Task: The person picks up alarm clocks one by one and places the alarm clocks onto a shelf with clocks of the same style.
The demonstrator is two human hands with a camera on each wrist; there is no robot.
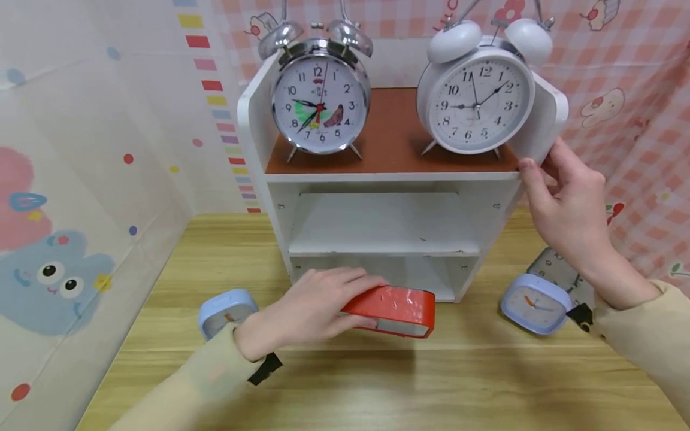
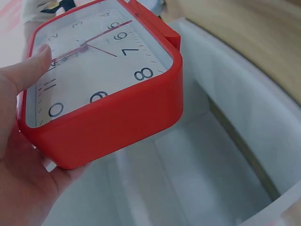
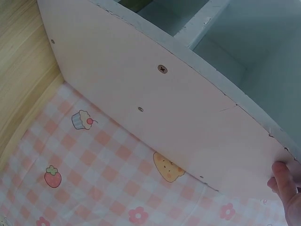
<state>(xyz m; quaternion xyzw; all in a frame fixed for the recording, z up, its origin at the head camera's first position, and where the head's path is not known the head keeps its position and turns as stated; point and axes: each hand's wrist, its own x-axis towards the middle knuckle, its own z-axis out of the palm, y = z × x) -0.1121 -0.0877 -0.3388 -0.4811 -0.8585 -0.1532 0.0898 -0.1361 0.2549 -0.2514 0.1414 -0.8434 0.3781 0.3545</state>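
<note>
Red clock (image 1: 404,305) sits in the left hand (image 1: 318,305), its fingers clamped behind and thumb on the face, before the shelf (image 1: 385,224). It looks light, stiff and slick, the clear front perhaps fragile; the frame's sides seem the safest hold. Up and right of those fingers, the right hand (image 1: 574,206) grips the shelf's side. Leftward, a blue clock (image 1: 229,302) stands on the bench (image 1: 350,386).

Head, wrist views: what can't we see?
Red clock, some dial markings: left wrist view, behind left hand.
Left blue clock, lower part: head view, behind left arm.
Gray clock, much of its dial: head view, behind right blue clock, right arm.
Silver clock, white clock, handle tops: head view, cut by top edge.
</note>
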